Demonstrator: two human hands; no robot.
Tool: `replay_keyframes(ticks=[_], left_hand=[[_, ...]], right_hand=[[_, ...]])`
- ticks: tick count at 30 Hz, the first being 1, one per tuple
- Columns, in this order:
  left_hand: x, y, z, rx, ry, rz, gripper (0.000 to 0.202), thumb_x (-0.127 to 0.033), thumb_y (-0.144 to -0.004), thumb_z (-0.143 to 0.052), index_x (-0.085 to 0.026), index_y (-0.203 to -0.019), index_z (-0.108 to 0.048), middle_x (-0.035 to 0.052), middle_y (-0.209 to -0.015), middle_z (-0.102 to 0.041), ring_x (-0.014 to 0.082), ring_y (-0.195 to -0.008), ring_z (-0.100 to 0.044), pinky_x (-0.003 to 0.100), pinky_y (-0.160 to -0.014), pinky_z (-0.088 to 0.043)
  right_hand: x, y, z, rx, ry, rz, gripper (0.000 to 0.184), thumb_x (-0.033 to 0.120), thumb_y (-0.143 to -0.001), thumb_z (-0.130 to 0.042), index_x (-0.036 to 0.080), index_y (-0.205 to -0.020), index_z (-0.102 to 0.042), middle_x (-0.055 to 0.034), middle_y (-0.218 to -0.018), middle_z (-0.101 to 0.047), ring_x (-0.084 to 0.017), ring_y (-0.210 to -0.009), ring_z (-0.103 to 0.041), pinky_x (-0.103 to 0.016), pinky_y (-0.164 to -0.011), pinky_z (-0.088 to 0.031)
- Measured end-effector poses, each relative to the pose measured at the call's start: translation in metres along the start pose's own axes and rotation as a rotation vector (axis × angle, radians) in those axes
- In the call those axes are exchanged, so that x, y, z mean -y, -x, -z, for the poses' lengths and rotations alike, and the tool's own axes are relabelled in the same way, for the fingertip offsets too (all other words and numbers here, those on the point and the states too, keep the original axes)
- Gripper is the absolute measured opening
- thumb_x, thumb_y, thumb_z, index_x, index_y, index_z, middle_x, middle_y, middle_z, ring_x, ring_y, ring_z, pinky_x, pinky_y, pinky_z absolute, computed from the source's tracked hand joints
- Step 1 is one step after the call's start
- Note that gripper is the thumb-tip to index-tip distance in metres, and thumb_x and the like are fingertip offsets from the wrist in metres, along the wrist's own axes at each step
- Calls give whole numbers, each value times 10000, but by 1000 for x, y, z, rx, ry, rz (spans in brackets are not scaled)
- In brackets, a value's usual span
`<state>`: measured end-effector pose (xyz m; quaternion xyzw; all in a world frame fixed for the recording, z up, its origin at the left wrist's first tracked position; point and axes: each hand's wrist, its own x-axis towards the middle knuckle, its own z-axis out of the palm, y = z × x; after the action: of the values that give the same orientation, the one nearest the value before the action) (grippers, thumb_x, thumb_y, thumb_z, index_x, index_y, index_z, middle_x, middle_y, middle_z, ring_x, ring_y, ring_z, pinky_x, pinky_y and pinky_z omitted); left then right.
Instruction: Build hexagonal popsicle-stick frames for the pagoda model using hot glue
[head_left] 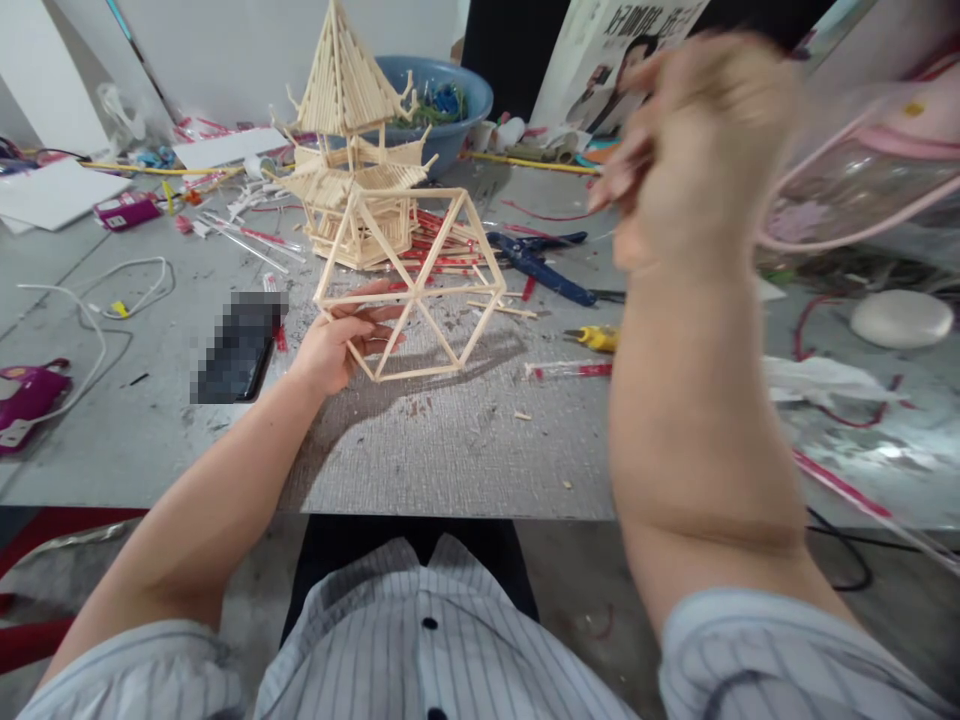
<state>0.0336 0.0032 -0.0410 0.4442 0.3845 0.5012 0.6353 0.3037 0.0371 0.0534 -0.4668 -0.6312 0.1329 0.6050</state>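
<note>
My left hand (341,340) holds a hexagonal frame of wooden sticks (411,290) upright on the grey table, fingers wrapped round its lower left edge. Spokes run from the frame's centre to its corners. Behind it stands a pagoda model of wooden sticks (352,140). My right hand (690,140) is raised close to the camera and blurred by motion, fingers curled together; whether it holds anything does not show.
Blue-handled pliers (540,262), a yellow tool (596,337), loose red and wooden sticks (442,250), a phone (238,345), a purple glue gun (26,398) with white cable, a blue bowl (446,100) and a pink-rimmed clear container (862,180) crowd the grey table (450,450).
</note>
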Motion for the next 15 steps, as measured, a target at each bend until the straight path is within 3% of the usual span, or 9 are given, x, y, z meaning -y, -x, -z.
replay_keyframes(ticks=[1,3,5,7,9,12,15], left_hand=[[-1,0,-1,5,-2,-6,734,-57,-666,-555,-173,-1390,-551,49,-917,-774,162,-693,-722,338,-757,-607],[-2,1,-1,18,4,-16,731,-66,-655,-564,-167,-1379,-556,45,-908,-770,161,-689,-723,327,-736,-608],[-4,2,-2,24,19,-10,733,-74,-640,-568,-162,-1368,-560,39,-893,-769,160,-674,-720,307,-692,-606],[-7,3,-3,22,28,16,733,-85,-630,-557,-152,-1360,-560,38,-869,-768,160,-640,-711,295,-641,-601],[-10,4,-5,24,29,50,720,-98,-626,-538,-132,-1345,-559,42,-834,-764,157,-592,-693,283,-583,-585],[-14,5,-5,38,35,103,671,-101,-621,-521,-114,-1290,-567,48,-792,-754,144,-539,-661,272,-543,-558],[-16,0,1,18,-19,192,575,-144,-679,-549,-140,-1254,-557,59,-795,-744,144,-522,-630,304,-578,-548]], right_hand=[[1,4,-10,88,13,-65,332,587,-911,-560,270,-896,-660,-27,-706,-584,-146,-543,-554,-300,-482,-435],[5,13,-27,177,132,-156,214,401,-926,-615,207,-863,-681,-37,-682,-598,-151,-588,-568,-307,-572,-466],[9,21,-39,264,262,15,125,277,-899,-657,198,-979,-712,-69,-869,-681,-199,-810,-644,-344,-761,-498],[13,26,-43,428,357,171,204,265,-878,-671,240,-1074,-725,-71,-1100,-692,-252,-1029,-635,-378,-867,-483],[13,29,-44,629,432,242,222,313,-890,-645,282,-1088,-742,-42,-1207,-680,-280,-1126,-609,-397,-884,-471],[7,31,-46,835,542,269,225,336,-921,-585,294,-1037,-773,-22,-1162,-717,-285,-1101,-629,-404,-865,-442],[0,34,-54,912,650,297,218,307,-916,-585,298,-991,-789,-22,-1073,-749,-278,-1035,-645,-386,-796,-414]])
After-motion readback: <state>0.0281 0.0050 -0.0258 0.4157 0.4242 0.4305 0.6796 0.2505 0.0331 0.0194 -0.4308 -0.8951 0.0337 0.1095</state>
